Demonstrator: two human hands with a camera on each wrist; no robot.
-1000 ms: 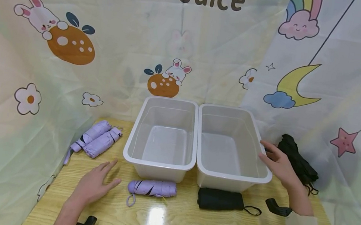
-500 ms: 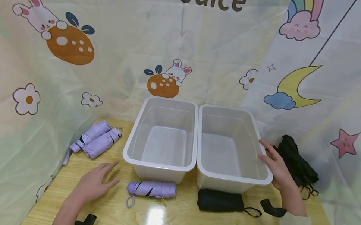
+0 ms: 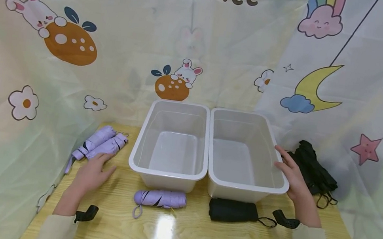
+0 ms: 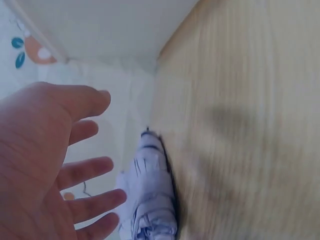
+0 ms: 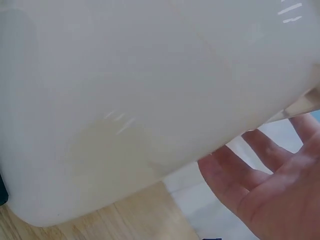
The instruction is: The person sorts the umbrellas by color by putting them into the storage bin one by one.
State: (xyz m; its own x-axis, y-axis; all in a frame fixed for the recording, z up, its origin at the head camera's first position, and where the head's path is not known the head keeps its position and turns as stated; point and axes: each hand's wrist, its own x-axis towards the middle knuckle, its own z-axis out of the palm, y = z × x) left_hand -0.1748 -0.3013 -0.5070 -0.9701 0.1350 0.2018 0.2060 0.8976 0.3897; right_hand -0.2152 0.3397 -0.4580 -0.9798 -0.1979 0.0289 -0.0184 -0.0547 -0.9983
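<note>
My left hand [image 3: 90,174] reaches toward two purple folded umbrellas [image 3: 100,142] at the table's left side. Its fingers are apart and hold nothing. In the left wrist view, a purple umbrella [image 4: 152,192] lies just beyond the fingertips; whether they touch is unclear. My right hand [image 3: 294,178] rests its fingers on the outer rim of the right white bin [image 3: 240,187], and in the right wrist view the fingertips [image 5: 212,162] lie along the bin's edge. Behind this hand lie black folded umbrellas [image 3: 314,168], partly hidden.
A left white bin [image 3: 170,174] stands beside the right one, both with bare floors. In front of them lie a purple folded umbrella [image 3: 163,199] and a black folded umbrella [image 3: 233,211] with a loop. A printed cloth [image 3: 132,48] hangs behind the wooden table [image 3: 120,230].
My left hand has moved left and forward, up to the two purple umbrellas. The right hand stays at the bin's rim, its forearm shifted slightly left. The head view has tilted slightly.
</note>
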